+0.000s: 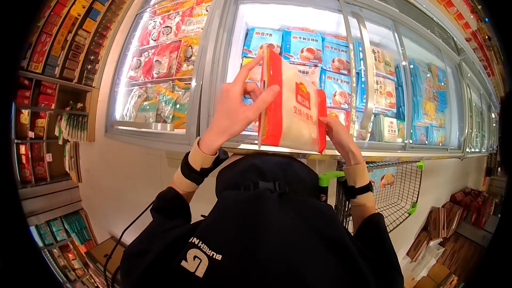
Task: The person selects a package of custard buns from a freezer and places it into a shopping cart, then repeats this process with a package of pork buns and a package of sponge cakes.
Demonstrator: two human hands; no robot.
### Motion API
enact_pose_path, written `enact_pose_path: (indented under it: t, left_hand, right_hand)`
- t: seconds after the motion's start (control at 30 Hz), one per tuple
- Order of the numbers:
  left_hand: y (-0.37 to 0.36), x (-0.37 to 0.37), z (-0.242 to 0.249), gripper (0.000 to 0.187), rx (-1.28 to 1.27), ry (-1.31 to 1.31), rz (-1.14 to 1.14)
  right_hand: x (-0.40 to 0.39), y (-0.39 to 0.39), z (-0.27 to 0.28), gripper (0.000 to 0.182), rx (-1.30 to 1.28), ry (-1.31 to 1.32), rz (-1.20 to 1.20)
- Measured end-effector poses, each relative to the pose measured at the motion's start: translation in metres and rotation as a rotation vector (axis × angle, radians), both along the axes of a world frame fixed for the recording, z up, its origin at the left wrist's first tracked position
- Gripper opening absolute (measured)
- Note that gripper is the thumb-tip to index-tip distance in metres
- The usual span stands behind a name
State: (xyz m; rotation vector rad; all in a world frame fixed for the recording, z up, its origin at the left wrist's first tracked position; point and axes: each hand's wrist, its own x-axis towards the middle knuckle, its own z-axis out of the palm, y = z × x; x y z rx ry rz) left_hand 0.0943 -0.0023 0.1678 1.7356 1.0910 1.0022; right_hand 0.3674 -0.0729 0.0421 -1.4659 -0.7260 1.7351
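A red and cream package of frozen buns (294,108), with red Chinese lettering on its front, is held upright above the front edge of the freezer. My left hand (234,105) pinches its left edge, the thumb on the front and the index finger stretched up along the side. At the lower right edge, my right hand (340,137) grips the same package; some of its fingers are hidden behind it. Blue bags of buns (303,47) lie in rows in the lit freezer just beyond, partly covered by the package.
A sliding glass door with a curved handle (368,74) stands right of the package. The shopping cart (405,200) at my right has a blue package (384,177) in it. Red bags (160,58) fill the freezer section at left. Stocked shelves (56,82) line the far left.
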Motion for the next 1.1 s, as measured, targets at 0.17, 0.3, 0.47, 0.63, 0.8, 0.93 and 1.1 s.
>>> enact_pose_path:
  t: [0.17, 0.3, 0.47, 0.63, 0.8, 0.93, 1.1]
  left_hand:
    - [-0.007, 0.002, 0.016, 0.059, 0.014, 0.066, -0.05]
    - [-0.01, -0.003, 0.018, 0.056, -0.014, 0.019, -0.052]
    - [0.0, -0.02, 0.022, 0.052, -0.088, 0.032, -0.065]
    - [0.04, -0.05, 0.024, 0.054, -0.247, 0.025, -0.291]
    - [0.063, -0.06, 0.048, 0.059, -0.269, 0.139, -0.393]
    - [0.073, -0.059, 0.06, 0.061, -0.216, 0.245, -0.468]
    - [0.082, -0.047, 0.066, 0.065, -0.159, 0.297, -0.535]
  right_hand:
    - [-0.013, -0.006, 0.0, 0.034, -0.017, 0.018, 0.021]
    - [-0.012, -0.01, -0.007, 0.039, -0.021, 0.045, 0.019]
    - [-0.012, -0.021, 0.002, 0.042, 0.088, 0.09, 0.028]
    - [-0.031, -0.036, 0.032, 0.042, 0.224, 0.142, -0.044]
    - [-0.043, -0.044, 0.034, 0.044, 0.315, 0.275, -0.073]
    - [-0.057, -0.053, 0.036, 0.041, 0.301, 0.307, -0.136]
    - [-0.06, -0.062, 0.033, 0.041, 0.225, 0.189, -0.084]
